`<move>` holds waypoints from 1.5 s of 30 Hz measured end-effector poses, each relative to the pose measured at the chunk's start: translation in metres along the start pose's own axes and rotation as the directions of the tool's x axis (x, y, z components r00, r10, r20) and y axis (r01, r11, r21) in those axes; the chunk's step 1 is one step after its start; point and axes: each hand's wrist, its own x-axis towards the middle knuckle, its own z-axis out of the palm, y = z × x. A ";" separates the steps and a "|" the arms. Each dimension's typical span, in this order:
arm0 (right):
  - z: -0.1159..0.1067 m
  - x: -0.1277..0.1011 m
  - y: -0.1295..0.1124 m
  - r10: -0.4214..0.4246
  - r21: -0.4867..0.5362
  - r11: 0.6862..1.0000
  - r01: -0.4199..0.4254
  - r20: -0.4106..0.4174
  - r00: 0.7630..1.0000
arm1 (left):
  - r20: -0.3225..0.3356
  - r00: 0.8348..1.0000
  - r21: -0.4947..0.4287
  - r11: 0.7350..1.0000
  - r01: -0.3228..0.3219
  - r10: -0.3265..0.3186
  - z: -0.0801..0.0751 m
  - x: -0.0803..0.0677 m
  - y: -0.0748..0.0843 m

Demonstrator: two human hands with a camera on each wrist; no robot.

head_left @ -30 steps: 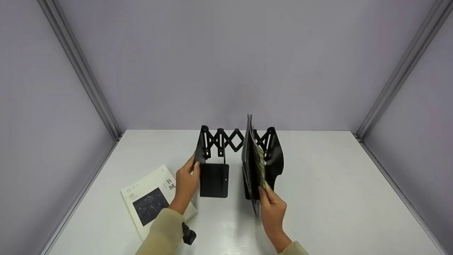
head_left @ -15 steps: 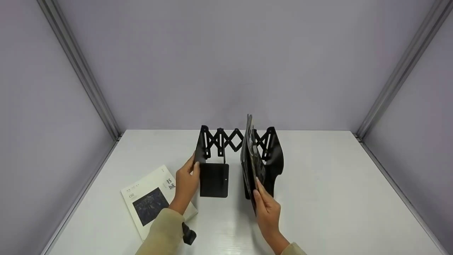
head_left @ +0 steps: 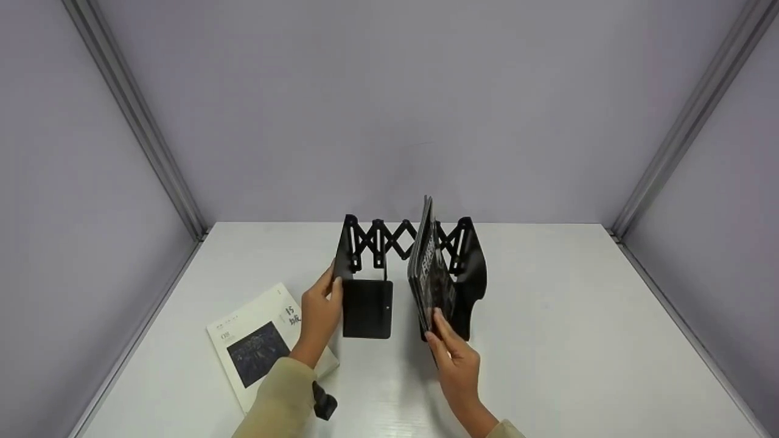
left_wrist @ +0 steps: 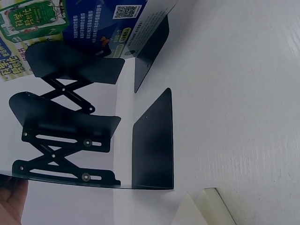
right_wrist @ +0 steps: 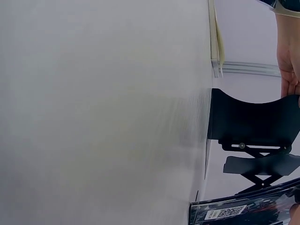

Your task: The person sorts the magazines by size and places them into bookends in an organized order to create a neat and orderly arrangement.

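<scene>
A black expanding book rack (head_left: 377,240) with scissor links stands mid-table. My left hand (head_left: 331,283) rests with straight fingers against the outside of its left end plate (head_left: 347,255); the left wrist view shows that rack (left_wrist: 70,140) and its floor plate (left_wrist: 152,150). A dark magazine (head_left: 429,267) stands between the rack's right plates, leaning left. My right hand (head_left: 439,325) pinches the magazine's near lower corner. The right wrist view shows the magazine's edge (right_wrist: 243,211) and a rack plate (right_wrist: 253,122).
A white book (head_left: 252,350) with a dark cover picture lies flat at the front left, partly under my left forearm. The white table (head_left: 578,316) is boxed in by grey walls with metal corner rails (head_left: 146,140). A black wrist strap (head_left: 324,401) hangs below my left sleeve.
My right hand has slid forward and left with the magazine, which now sits deeper in the rack and leans left. My left hand and the book have stayed put.
</scene>
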 end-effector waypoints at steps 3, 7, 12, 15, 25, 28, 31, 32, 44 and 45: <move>-0.001 0.000 -0.001 0.028 -0.006 1.000 -0.028 0.010 1.000 | -0.004 1.000 -0.003 1.000 -0.001 0.001 0.000 0.000 0.000; -0.002 -0.001 -0.001 0.056 -0.021 0.998 -0.056 0.021 0.998 | -0.014 1.000 -0.002 1.000 -0.008 0.008 0.001 0.000 -0.001; -0.002 -0.001 0.000 0.051 -0.036 0.998 -0.050 0.025 0.998 | -0.006 1.000 -0.009 1.000 -0.002 0.002 0.000 0.000 0.000; -0.003 -0.001 0.001 0.038 -0.043 0.998 -0.037 0.021 0.999 | 0.009 1.000 -0.012 1.000 0.012 -0.012 0.000 0.000 0.000; -0.004 0.000 -0.003 -0.002 -0.049 0.999 0.003 0.013 1.000 | 0.008 1.000 -0.006 1.000 0.003 -0.002 -0.001 -0.001 -0.001; -0.006 0.001 -0.004 0.049 -0.028 0.998 -0.048 0.017 0.999 | 0.011 1.000 -0.009 1.000 0.003 -0.003 -0.001 -0.001 0.000; -0.009 0.002 -0.005 0.111 -0.009 0.994 -0.111 0.025 0.993 | 0.013 1.000 -0.011 1.000 0.010 -0.010 -0.001 0.000 0.000; -0.010 0.002 -0.006 0.122 -0.005 0.992 -0.122 0.026 0.992 | 0.011 1.000 -0.009 1.000 0.011 -0.011 -0.001 0.000 0.000; -0.031 0.023 -0.006 -0.093 -0.009 0.996 0.092 -0.134 0.987 | 0.010 1.000 -0.016 1.000 0.021 -0.020 -0.001 0.000 0.000; -0.034 0.026 -0.006 -0.096 -0.018 0.995 0.094 -0.151 0.984 | 0.011 1.000 -0.017 1.000 0.021 -0.020 0.000 0.000 0.000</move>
